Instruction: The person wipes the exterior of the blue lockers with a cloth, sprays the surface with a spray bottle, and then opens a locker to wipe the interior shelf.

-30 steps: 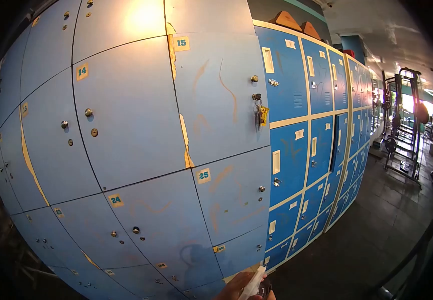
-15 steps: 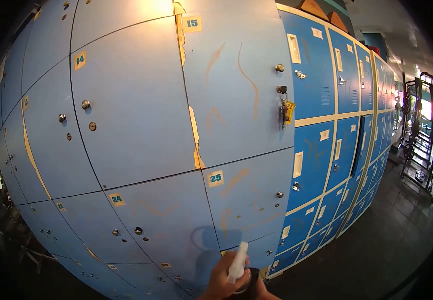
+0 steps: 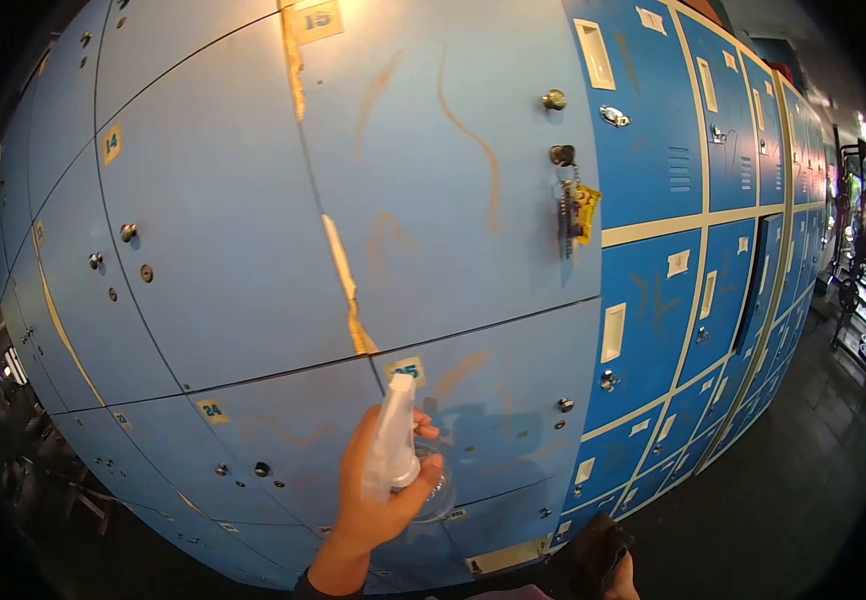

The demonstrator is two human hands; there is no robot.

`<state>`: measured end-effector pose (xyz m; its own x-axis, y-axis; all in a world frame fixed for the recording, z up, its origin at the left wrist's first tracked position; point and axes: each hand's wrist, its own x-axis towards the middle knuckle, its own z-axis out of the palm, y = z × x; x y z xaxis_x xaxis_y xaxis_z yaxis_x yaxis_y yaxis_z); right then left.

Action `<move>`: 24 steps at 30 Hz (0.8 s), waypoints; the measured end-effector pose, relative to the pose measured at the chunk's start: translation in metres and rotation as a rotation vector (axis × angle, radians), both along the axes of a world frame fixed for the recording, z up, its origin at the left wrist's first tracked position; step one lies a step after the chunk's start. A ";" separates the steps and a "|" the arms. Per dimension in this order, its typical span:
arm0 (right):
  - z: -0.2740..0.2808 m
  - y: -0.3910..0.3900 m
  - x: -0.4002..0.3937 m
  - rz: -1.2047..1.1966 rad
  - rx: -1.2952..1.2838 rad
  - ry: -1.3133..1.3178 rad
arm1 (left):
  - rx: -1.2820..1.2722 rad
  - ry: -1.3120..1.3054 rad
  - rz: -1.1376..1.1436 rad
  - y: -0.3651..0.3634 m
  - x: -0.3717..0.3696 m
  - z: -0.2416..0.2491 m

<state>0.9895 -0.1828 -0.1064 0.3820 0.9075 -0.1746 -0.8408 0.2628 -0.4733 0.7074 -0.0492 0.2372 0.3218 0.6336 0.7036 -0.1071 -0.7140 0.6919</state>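
My left hand (image 3: 368, 500) is wrapped round a spray bottle with a white trigger head (image 3: 395, 435) and a clear body, held in front of the locker door numbered 25 (image 3: 513, 430). The nozzle overlaps that number label. At the bottom edge, my right hand (image 3: 622, 582) is closed on a dark cloth (image 3: 598, 552), low near the blue metal lockers. Above the bottle is locker door 15 (image 3: 433, 200), marked with brownish streaks. Keys with a yellow tag (image 3: 583, 212) hang from its lock.
More light-blue doors, including locker door 14 (image 3: 213, 230), spread to the left; some edges are chipped. Blue metal lockers (image 3: 648, 150) with cream frames stand on the right. Beyond them, gym equipment (image 3: 861, 260) stands on the dark floor (image 3: 753, 510).
My left hand has raised the spray bottle up and to the left. My right hand has moved apart from it to the right with the dark cloth. The view has come closer to the doors.
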 end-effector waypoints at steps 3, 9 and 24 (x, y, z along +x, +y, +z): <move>0.004 0.000 0.036 -0.031 0.020 -0.011 | 0.010 -0.070 -0.007 -0.002 0.032 0.011; 0.023 0.021 0.096 0.005 0.083 -0.054 | 0.097 -0.248 0.028 -0.001 0.089 0.025; 0.040 0.054 0.120 0.375 -0.097 -0.126 | 0.149 -0.358 0.406 -0.042 0.119 0.038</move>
